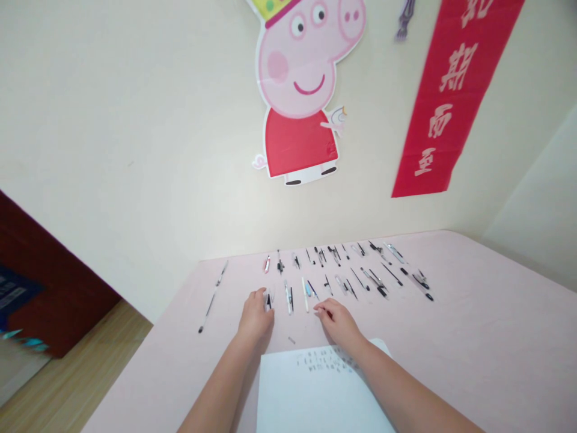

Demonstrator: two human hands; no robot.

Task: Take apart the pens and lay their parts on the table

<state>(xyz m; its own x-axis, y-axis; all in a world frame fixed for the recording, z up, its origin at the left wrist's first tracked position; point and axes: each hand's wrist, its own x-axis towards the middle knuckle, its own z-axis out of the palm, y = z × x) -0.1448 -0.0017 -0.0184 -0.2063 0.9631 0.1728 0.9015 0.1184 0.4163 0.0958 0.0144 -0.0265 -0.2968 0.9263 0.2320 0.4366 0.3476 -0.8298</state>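
Several pens and pen parts (360,276) lie in two rows across the far side of a pink table (473,337). My left hand (255,316) rests knuckles up at the left end of the near row, its fingers curled round a small clear pen part (268,298). My right hand (337,320) lies a little to the right, its fingertips pinched together on the table just below a white pen (305,294); what they hold is too small to make out. A white sheet of paper (315,391) with small marks near its top lies under my right forearm.
A long black pen (211,297) lies apart on the table's left side. A tiny dark piece (291,340) sits between my hands. On the cream wall hang a cartoon pig cut-out (300,90) and a red banner (451,96). Wooden floor (67,385) shows at left.
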